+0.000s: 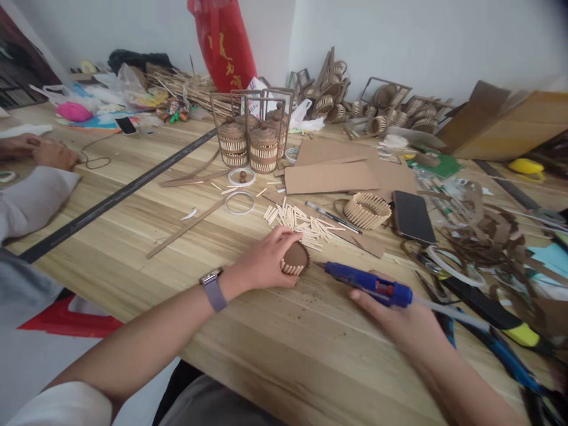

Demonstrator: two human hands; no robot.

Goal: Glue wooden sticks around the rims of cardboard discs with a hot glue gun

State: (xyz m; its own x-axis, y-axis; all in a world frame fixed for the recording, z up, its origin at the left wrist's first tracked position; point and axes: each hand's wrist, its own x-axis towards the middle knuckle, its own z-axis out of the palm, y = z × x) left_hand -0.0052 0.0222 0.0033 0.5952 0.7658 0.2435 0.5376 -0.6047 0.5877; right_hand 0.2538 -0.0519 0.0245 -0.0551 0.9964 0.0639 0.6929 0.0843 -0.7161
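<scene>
My left hand [266,258] grips a small round cardboard base [296,255] between thumb and fingers, tilted on the table. Short wooden sticks line its near edge. In my right hand [394,313] is a blue hot glue gun [368,283], with a pale glue stick [448,312] coming out of its back end. The gun's nozzle points at the base's right edge; whether it touches cannot be made out. Just beyond my left hand lies a heap of loose short sticks [306,223]. A ring of upright sticks [367,210] stands farther right.
Lidded stick baskets with tall handles [265,148] stand behind, near flat cardboard sheets [331,177]. A black phone [414,216], cardboard strips [483,236] and pliers [501,349] lie at right. Another person's hands [53,152] rest at far left. White tape rings [240,202] lie mid-table.
</scene>
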